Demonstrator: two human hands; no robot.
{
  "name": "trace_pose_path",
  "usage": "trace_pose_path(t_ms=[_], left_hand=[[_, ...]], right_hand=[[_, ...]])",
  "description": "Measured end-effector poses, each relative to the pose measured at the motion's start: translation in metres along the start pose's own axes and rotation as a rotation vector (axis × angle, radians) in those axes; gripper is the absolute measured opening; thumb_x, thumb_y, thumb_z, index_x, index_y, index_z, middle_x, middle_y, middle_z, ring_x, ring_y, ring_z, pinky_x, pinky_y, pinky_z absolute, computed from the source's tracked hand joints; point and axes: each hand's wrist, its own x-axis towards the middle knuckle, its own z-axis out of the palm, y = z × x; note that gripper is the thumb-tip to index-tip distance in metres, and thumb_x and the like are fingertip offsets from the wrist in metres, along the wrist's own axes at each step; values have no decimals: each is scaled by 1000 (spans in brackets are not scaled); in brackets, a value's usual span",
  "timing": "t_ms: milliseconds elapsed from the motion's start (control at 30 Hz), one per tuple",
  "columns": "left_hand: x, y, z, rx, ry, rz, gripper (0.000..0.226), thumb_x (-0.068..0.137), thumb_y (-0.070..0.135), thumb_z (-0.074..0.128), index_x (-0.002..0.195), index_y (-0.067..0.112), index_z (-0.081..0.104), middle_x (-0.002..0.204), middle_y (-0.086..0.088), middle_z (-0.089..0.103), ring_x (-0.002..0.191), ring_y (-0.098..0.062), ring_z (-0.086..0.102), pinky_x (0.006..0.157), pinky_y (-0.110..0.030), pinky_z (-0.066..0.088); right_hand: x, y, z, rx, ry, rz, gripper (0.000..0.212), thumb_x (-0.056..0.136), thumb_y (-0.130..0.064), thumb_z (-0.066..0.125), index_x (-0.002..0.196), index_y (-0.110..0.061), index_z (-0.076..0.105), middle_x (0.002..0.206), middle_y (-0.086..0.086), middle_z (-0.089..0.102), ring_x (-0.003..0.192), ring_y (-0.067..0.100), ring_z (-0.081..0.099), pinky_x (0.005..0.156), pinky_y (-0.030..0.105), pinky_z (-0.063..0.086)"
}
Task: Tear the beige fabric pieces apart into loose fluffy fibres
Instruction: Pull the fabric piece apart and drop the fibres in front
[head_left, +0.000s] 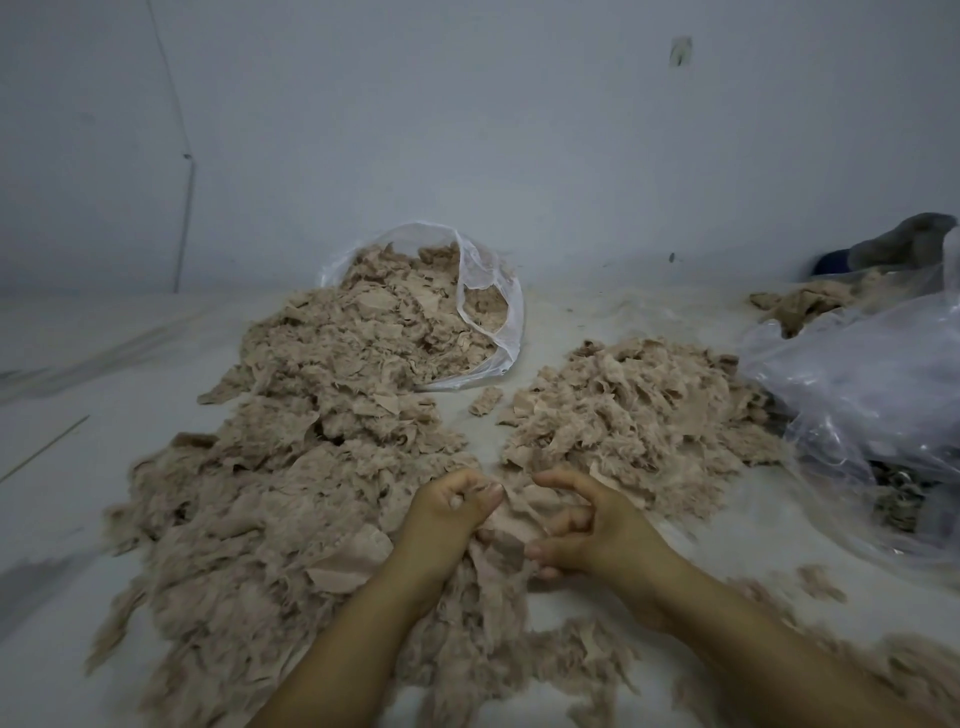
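No readable text, label, brand, number or sign shows anywhere in the head view.

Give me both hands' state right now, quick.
Left hand: closed, pinching the beige fabric piece.
Right hand: fingers curled, gripping the same fabric piece from the other side.

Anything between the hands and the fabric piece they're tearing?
Nothing visible. The left hand and right hand both already grip the same beige fabric piece, held between them over the near edge of the big fibre pile.
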Motion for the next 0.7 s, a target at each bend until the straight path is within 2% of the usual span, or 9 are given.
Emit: trace_pose_path(t_ms=[67,133,233,333,400,467,533,633,700], left_hand=[[3,1,-3,-29,116,-30,15,92,13,57,80,5,62,74,-15,59,68,-25,51,62,-33,45],[7,2,-10,-102,196,-55,12,92,15,58,87,8,66,80,-16,65,71,-27,53,68,-37,45],[7,4,-12,-103,134,-51,17,85,22,67,93,7,69,80,-17,65,65,-23,54,64,-34,47],[3,2,-2,-65,37,-36,29,82,25,68,101,4,62,65,-6,56,45,-8,45,44,-21,41],[2,2,1,-32,-5,-20,33,80,28,68,100,2,61,64,-7,49,43,-8,43,42,-20,39],[3,0,-1,7,46,-17,38,84,24,66,108,-5,59,65,-10,54,45,-8,45,44,-20,40],[5,-2,-4,38,114,-17,35,88,17,64,111,-8,58,87,-19,65,52,-16,56,51,-26,49],[3,-3,-1,92,68,21,19,89,14,63,86,-4,62,70,-11,58,51,-8,54,52,-20,45],[5,-6,-1,104,81,20,19,90,15,62,86,-4,62,75,-8,60,62,-11,55,59,-23,46]], right_hand=[[-5,3,-4,-2,-24,20,59,73,11,73,118,-22,53,68,13,68,61,22,67,59,31,56],[-10,7,-8,-5,-39,50,53,75,13,70,117,-16,54,67,14,68,58,21,66,56,29,55],[-13,5,-14,-38,-1,60,34,77,-4,75,107,-10,61,59,10,65,51,18,62,52,28,54],[-8,-2,-7,-20,19,52,48,65,-26,81,107,-13,61,62,9,66,52,19,63,51,28,54],[-3,-3,3,32,29,38,46,71,-15,81,110,-11,57,64,10,67,51,18,64,50,27,54],[-1,-2,8,35,55,38,39,77,-1,75,109,-6,54,60,10,66,47,17,63,50,27,54],[-1,-1,8,-19,41,35,34,79,4,72,106,-3,52,57,8,65,46,15,61,50,27,54],[-5,-4,2,-109,7,23,30,80,8,69,101,-5,51,57,7,63,47,15,59,50,26,52],[-9,-5,-5,-191,-65,88,31,82,11,66,104,-4,51,59,8,65,48,15,59,49,26,52]])
